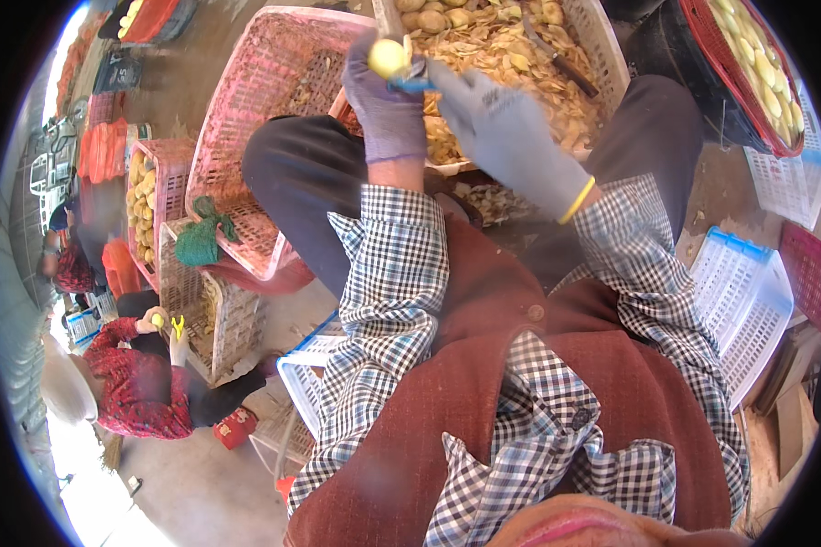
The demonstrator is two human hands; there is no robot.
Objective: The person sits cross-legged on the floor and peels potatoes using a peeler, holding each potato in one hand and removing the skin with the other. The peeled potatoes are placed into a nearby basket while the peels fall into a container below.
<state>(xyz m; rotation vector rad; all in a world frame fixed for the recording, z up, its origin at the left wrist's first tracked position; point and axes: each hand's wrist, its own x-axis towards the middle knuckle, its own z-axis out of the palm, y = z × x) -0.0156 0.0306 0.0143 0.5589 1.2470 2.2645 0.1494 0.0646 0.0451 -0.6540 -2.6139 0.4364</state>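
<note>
My left hand [386,116], in a purple-grey knit glove, holds a peeled potato [388,59] with pale yellow flesh. Against the potato's lower side is a blue peeler [410,85], gripped by my right hand [503,126] in a grey glove with a yellow cuff. Both hands are over the near left edge of a crate [609,51] between my knees. Inside it lie a thick layer of potato peelings [486,51], several unpeeled potatoes [432,22] at the far left, and a knife with a dark handle [575,75].
A dirty pink crate [209,147] leans by my left knee, a green net bag [198,249] on its rim. At right stands a black bucket [670,75] with peeled potatoes in red netting [759,123]. A co-worker [137,383] sits at left, holding a potato and yellow peeler.
</note>
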